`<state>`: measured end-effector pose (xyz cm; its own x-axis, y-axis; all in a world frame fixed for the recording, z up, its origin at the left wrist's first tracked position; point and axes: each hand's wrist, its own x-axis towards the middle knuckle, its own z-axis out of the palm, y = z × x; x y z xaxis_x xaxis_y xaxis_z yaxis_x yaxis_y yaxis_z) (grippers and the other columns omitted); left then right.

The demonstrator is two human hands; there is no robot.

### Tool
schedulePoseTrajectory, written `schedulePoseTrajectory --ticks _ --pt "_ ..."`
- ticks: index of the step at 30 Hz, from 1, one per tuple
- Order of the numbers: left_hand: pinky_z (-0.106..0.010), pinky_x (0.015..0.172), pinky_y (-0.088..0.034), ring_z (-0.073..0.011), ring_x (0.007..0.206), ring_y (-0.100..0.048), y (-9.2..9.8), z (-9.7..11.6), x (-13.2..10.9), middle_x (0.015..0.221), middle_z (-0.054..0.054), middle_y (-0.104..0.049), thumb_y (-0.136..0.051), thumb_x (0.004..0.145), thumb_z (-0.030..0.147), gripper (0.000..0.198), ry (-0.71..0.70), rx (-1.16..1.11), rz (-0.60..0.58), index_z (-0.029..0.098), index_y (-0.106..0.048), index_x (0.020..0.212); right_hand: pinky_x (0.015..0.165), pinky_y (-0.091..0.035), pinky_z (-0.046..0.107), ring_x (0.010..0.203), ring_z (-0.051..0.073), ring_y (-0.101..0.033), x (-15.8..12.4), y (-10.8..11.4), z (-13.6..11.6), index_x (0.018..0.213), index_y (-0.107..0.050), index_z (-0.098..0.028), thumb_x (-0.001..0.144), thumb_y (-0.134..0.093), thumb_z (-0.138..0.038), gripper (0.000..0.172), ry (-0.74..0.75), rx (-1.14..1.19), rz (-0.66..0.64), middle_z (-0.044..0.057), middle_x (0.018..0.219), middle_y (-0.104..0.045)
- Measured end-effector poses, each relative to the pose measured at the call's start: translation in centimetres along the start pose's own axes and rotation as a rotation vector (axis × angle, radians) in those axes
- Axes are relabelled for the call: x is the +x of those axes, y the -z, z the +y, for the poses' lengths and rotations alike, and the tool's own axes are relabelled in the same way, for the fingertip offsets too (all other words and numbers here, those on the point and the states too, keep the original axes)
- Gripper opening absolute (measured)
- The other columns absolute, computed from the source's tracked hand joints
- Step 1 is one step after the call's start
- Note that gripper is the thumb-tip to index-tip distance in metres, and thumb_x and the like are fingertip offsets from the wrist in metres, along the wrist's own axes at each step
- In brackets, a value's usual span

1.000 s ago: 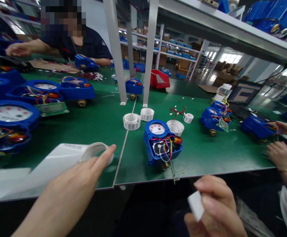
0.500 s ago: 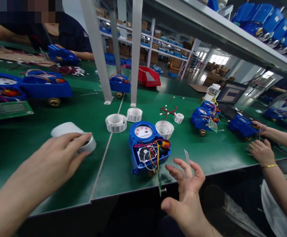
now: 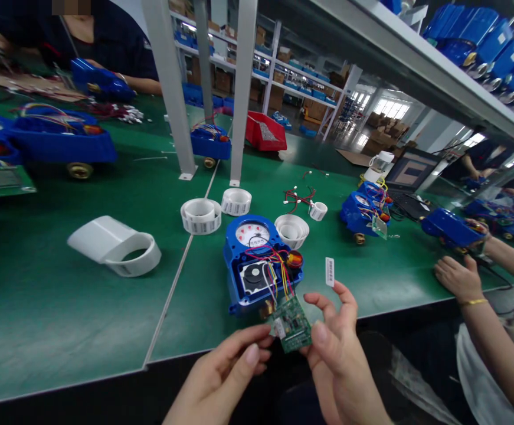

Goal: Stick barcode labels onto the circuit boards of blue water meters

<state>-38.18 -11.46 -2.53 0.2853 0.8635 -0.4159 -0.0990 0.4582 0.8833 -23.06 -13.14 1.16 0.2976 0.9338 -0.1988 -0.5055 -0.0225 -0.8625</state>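
Note:
A green circuit board (image 3: 292, 326) hangs by its wires at the front of a blue water meter (image 3: 234, 265) with a round dial and open wiring. My right hand (image 3: 339, 360) grips the board's right edge between thumb and fingers. A small white barcode label (image 3: 330, 271) sticks up from one of its raised fingertips. At the board's left edge is my left hand (image 3: 228, 369), fingers bent and closed against the board's corner; part of that contact is hidden. To the left, a roll of white labels (image 3: 135, 268) lies loosely unwound on the green table.
Behind the meter stand several smaller label rolls (image 3: 201, 217) and red-black wires (image 3: 298, 198). Two metal posts (image 3: 244, 88) rise from the table (image 3: 84, 330). More blue meters (image 3: 62, 139) stand left. Co-workers' hands (image 3: 460, 277) are at right; a shelf (image 3: 416, 53) hangs overhead.
My left hand has let go of the white label roll and moved right to the circuit board. My right hand has taken hold of the board, which now faces up; the label stays on its fingertip.

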Motion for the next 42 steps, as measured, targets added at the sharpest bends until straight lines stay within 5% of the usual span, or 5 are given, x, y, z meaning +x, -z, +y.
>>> schedulePoseTrajectory --ticks 12,20,24,31,42 --pt "-0.025 0.081 -0.054 -0.0191 0.091 -0.064 -2.2 2.1 0.3 0.1 -0.008 -0.074 -0.077 0.079 0.036 0.02 0.134 -0.468 -0.066 0.019 -0.079 0.09 0.078 -0.055 0.038 0.088 0.019 -0.066 0.2 1.2 -0.9 0.128 -0.037 -0.038 0.078 -0.076 -0.05 0.065 -0.142 0.038 -0.037 0.001 0.114 -0.058" --pt "-0.021 0.064 -0.059 -0.0142 0.068 -0.064 -2.7 3.4 0.7 0.073 -0.007 -0.07 -0.084 0.071 0.032 0.021 0.155 -0.435 -0.155 0.013 -0.077 0.075 0.085 -0.05 0.035 0.094 0.018 -0.06 0.8 2.5 -1.8 0.129 -0.041 -0.039 0.077 -0.074 -0.06 0.065 0.175 -0.183 0.125 0.001 0.116 -0.054" --pt "-0.022 0.061 -0.06 -0.0156 0.064 -0.068 -3.9 3.6 1.2 0.072 -0.009 -0.073 -0.087 0.068 0.034 0.025 0.137 -0.412 -0.164 0.012 -0.078 0.076 0.083 -0.043 0.025 0.093 0.015 -0.055 -0.2 4.8 -4.4 0.1 -0.066 -0.032 0.078 -0.079 -0.044 0.028 0.399 -0.34 0.235 -0.001 0.101 -0.058" --pt "-0.021 0.056 -0.06 -0.0178 0.057 -0.07 -6.4 3.6 3.1 0.066 -0.008 -0.074 -0.096 0.049 0.034 0.03 0.03 -0.433 -0.06 0.016 -0.077 0.065 0.064 -0.033 0.024 0.066 0.011 -0.042 -1.8 3.9 -8.7 0.068 -0.069 -0.016 0.072 -0.083 -0.038 0.026 -0.384 -0.32 -0.17 -0.002 0.066 -0.054" --pt "-0.017 0.059 -0.058 -0.0139 0.061 -0.069 -7.1 2.0 4.4 0.072 -0.004 -0.076 -0.092 0.058 0.033 0.025 -0.169 -0.367 0.001 0.02 -0.079 0.075 0.051 -0.019 0.026 0.051 0.008 -0.035 1.8 2.6 -8.3 0.056 -0.065 -0.016 0.063 -0.079 -0.034 0.024 -0.457 -0.41 -0.063 -0.005 0.048 -0.05"
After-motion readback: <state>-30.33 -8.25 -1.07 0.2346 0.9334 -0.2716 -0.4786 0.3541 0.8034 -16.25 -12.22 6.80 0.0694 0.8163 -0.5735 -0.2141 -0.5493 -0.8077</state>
